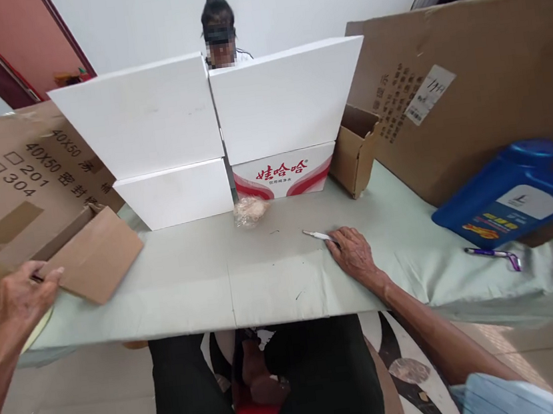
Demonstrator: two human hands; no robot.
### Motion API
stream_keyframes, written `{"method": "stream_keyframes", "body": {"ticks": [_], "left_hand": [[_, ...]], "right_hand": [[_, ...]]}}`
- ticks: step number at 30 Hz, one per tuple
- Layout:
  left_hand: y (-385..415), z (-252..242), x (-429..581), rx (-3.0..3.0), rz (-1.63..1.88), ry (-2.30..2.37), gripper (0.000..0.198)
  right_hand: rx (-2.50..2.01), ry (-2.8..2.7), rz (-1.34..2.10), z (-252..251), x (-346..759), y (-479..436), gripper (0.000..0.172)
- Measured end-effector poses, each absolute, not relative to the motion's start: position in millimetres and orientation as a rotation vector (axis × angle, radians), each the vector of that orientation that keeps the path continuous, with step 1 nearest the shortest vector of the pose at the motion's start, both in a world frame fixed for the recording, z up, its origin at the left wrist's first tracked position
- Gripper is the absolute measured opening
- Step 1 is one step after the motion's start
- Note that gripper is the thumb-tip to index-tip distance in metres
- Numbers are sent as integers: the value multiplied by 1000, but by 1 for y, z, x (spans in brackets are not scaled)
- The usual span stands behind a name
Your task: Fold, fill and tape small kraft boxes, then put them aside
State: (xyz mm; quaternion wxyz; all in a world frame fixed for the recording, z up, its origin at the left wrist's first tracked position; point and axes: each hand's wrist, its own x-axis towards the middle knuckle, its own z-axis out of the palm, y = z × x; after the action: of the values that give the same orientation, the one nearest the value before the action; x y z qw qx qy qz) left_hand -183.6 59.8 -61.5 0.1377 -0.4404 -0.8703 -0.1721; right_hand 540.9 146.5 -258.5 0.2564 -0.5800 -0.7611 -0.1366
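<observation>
On the left, my left hand [20,300] is closed on the near left edge of a small open cardboard box [105,255], which is tilted on the table. A small dark patch shows between its thumb and fingers; I cannot make out what it is. My right hand [351,251] rests on the table cover, fingers closed around a slim white pen-like tool [316,234]. The tool's narrow tip points left; its rear end is hidden under the fingers. Beyond the tool lies a crumpled clear plastic bag [251,210] with something pale in it.
White boxes [174,196] and a red-printed carton [285,172] stand stacked as a wall, with a person [218,29] behind. A small cardboard box [353,150], large cardboard panels [422,81], a blue bottle [511,195] and a purple pen [494,253] are on the right.
</observation>
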Motion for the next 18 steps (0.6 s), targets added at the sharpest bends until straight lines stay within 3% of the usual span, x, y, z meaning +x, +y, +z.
{"method": "stream_keyframes", "body": {"ticks": [7, 12, 18], "left_hand": [[-55, -77, -95, -1632, -959, -2400, 33], [-67, -89, -42, -2018, -1239, -1992, 28], [-60, -102, 6, -2353, -1244, -1595, 20]], "right_hand": [[-1610, -2030, -234, -254, 535, 150, 26], [-1602, -2001, -199, -244, 530, 146, 24], [-1585, -1940, -131, -234, 525, 132, 28]]}}
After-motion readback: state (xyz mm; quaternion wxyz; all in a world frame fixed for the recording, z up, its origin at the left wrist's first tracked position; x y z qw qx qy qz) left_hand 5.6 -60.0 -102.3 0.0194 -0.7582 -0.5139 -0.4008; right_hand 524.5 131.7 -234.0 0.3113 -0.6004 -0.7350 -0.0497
